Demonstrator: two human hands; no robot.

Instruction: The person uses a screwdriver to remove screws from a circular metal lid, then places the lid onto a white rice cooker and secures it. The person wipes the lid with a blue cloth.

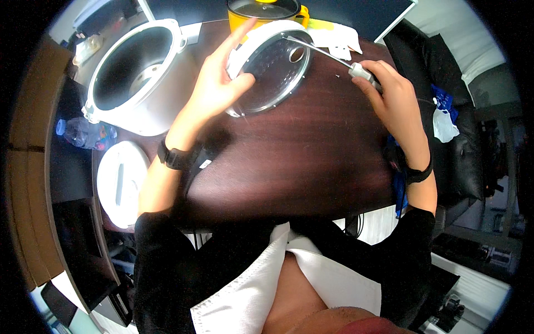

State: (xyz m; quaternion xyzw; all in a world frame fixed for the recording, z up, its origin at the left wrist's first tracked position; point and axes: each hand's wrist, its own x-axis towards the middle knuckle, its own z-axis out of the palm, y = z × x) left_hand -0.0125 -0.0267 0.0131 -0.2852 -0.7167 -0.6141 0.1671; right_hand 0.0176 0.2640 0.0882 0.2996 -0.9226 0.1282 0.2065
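Lid [271, 79], round, silver-rimmed, looked stiff, best gripped rim-wise; left hand [218, 83], grip unclear, met its left rim; right hand [394, 92] clasped a grey-handled metal screwdriver [357, 69].

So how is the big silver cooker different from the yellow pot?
The silver cooker is open on top; the yellow pot has a lid on. The cooker is silver and white; the pot is bright yellow. The cooker looks bigger here than the pot. Both look round.
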